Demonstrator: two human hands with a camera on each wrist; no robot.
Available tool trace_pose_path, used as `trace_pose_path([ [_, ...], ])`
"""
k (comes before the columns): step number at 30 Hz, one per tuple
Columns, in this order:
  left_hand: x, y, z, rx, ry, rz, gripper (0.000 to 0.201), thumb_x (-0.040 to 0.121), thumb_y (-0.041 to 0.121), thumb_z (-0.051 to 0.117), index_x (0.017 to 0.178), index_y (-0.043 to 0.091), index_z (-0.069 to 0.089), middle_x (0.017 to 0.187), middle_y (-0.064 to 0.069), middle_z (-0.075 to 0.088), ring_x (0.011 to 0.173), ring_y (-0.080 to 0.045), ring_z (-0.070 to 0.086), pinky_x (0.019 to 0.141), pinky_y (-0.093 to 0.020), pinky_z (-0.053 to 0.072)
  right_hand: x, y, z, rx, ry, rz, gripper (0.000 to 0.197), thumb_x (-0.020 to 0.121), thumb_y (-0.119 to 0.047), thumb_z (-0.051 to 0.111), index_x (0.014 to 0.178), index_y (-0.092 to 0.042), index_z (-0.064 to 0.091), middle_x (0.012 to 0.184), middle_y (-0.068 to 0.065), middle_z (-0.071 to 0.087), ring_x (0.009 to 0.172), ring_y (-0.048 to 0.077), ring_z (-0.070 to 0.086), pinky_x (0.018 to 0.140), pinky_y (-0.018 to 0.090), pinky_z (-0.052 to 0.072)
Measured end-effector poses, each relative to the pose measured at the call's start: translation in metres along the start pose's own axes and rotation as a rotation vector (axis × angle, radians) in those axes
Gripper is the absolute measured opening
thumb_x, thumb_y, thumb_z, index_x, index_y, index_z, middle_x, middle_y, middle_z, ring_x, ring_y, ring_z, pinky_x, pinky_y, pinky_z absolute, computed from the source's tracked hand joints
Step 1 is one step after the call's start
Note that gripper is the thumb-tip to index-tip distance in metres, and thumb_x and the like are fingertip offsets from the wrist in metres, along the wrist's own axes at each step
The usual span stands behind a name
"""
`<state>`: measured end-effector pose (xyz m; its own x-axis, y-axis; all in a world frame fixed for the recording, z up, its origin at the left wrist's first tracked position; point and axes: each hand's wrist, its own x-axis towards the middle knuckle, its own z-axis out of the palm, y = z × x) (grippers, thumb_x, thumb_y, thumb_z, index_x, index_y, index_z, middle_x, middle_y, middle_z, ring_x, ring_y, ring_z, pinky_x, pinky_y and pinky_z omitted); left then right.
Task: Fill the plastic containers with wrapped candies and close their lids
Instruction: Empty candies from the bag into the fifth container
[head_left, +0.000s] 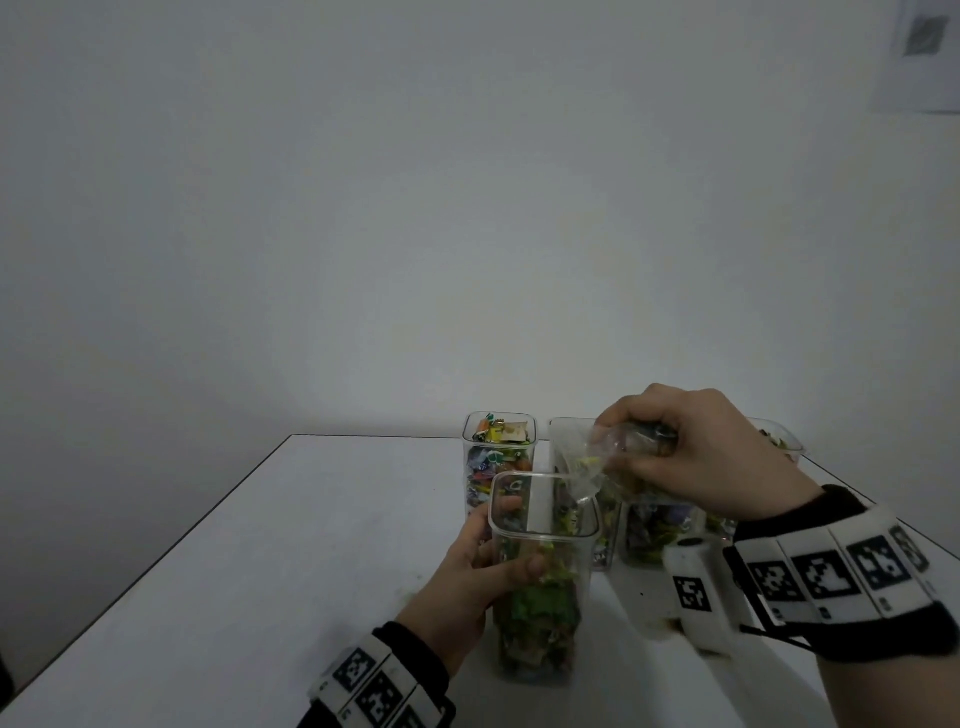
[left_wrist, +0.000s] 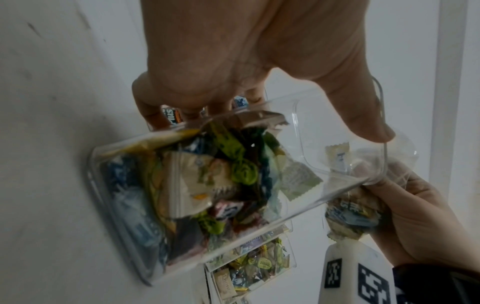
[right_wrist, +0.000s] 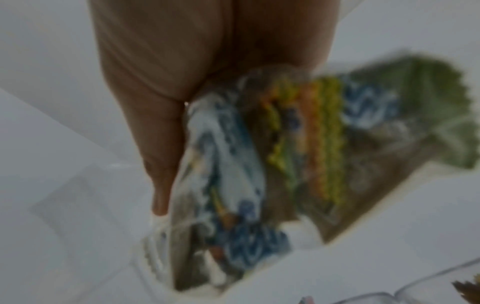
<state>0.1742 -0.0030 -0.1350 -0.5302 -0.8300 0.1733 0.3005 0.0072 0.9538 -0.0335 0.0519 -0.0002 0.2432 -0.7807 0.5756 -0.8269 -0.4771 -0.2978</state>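
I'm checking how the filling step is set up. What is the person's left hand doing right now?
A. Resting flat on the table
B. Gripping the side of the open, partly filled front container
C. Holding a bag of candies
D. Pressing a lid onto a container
B: the left hand wraps its thumb and fingers round the lidless front container, while the right hand holds the clear bag of candies above it.

White tabletop (head_left: 270, 561) bearing upright clear plastic containers (head_left: 540, 587) of wrapped candies (head_left: 540, 613), grouped near its far right.
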Motion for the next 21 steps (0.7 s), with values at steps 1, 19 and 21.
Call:
trace_pose_path([
  [1,0.0,0.0,0.0,0.001,-0.002,0.001,0.073,0.056,0.015,0.081,0.122,0.023,0.051,0.108,-0.002,0.072,0.099,-0.019,0.068,0.075,-0.024,0.054,0.0,-0.001,0.0,0.006,-0.001,-0.008,0.034,0.073,-0.026,0.077,0.086,-0.051,0.058,0.086,-0.007,0.064,0.08,0.006,0.061,0.076,0.031,0.051],
  [19,0.001,-0.001,-0.001,0.002,0.006,0.0,0.067,0.062,0.01,0.076,0.123,0.021,0.051,0.11,-0.002,0.071,0.101,-0.019,0.067,0.076,-0.024,0.054,0.001,0.009,0.0,-0.188,-0.146,-0.023,0.05,0.069,-0.036,0.078,0.117,-0.039,0.061,0.085,-0.019,0.055,0.079,-0.009,0.05,0.065,0.006,0.038],
  [21,0.002,-0.001,-0.001,0.002,0.0,0.002,0.067,0.062,0.011,0.077,0.123,0.022,0.051,0.11,-0.001,0.071,0.1,-0.018,0.068,0.075,-0.023,0.054,0.001,0.009,-0.001,-0.154,-0.141,0.011,0.048,0.066,-0.043,0.08,0.11,-0.036,0.064,0.079,-0.017,0.058,0.075,-0.008,0.054,0.066,0.005,0.04],
])
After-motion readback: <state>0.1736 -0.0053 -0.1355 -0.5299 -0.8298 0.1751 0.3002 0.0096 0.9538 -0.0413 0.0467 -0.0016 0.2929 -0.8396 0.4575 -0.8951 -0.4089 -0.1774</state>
